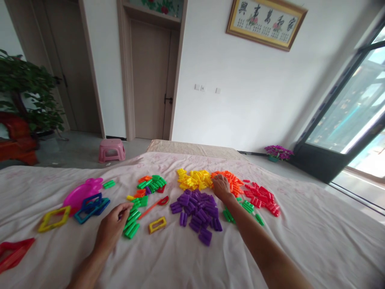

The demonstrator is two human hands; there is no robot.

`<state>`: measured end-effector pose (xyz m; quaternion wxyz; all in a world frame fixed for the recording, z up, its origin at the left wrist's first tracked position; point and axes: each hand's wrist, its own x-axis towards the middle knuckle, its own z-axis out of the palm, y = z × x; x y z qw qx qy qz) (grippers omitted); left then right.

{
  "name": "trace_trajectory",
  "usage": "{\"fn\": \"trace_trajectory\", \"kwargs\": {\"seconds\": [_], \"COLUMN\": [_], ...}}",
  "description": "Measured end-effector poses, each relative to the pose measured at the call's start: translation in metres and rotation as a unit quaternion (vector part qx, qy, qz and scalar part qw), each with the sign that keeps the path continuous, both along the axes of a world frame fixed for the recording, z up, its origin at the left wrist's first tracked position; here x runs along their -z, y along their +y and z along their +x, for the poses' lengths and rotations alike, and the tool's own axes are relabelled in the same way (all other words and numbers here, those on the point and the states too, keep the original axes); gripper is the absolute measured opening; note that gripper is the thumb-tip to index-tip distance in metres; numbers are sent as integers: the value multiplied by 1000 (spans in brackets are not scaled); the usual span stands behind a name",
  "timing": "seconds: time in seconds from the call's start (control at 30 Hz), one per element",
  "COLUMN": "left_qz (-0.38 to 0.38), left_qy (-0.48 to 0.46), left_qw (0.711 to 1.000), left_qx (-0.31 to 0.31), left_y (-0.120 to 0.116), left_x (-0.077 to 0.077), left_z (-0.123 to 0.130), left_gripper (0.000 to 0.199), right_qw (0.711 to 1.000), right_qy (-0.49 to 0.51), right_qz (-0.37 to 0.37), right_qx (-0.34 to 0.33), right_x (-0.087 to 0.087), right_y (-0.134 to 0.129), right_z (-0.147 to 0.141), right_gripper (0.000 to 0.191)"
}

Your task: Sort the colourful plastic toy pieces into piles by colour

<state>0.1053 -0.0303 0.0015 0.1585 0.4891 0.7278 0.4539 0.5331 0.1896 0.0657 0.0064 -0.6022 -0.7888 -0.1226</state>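
My left hand (116, 218) is at the left of the cloth-covered surface, its fingers curled together beside a row of green plastic blocks (132, 220). Something small and dark shows at its fingertips, too hidden to name. My right hand (221, 186) reaches forward to the left edge of a pile of orange blocks (231, 180), fingers bent downward; what they pinch is hidden. Left of it lies a heap of yellow blocks (195, 179). Nearer me spreads a large heap of purple blocks (197, 210). Red blocks (261, 196) lie to the right, and green ones show partly behind my right forearm.
A mixed cluster with green blocks (155, 183) lies left of the yellow heap. Around it are a red stick (150, 208), a yellow frame (157, 225), blue frames (90, 208), a magenta tray (80, 192) and a red frame (15, 253). A pink stool (112, 150) stands beyond.
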Motion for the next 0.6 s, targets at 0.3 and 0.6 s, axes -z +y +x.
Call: {"fn": "trace_trajectory", "kwargs": {"seconds": [0.3, 0.6], "left_qz": [5, 17], "left_qy": [4, 16], "left_qw": [1000, 1000], "left_qx": [3, -5], "left_y": [4, 3], "left_x": [6, 5], "left_z": [-3, -1], "left_gripper": [39, 38], "right_qw": [999, 1000], "right_qy": [14, 15], "right_qz": [8, -11], "right_qx": [-43, 17], "right_x": [1, 7], "right_y": [20, 49], "right_z": [-12, -13], "right_gripper": [35, 43]}}
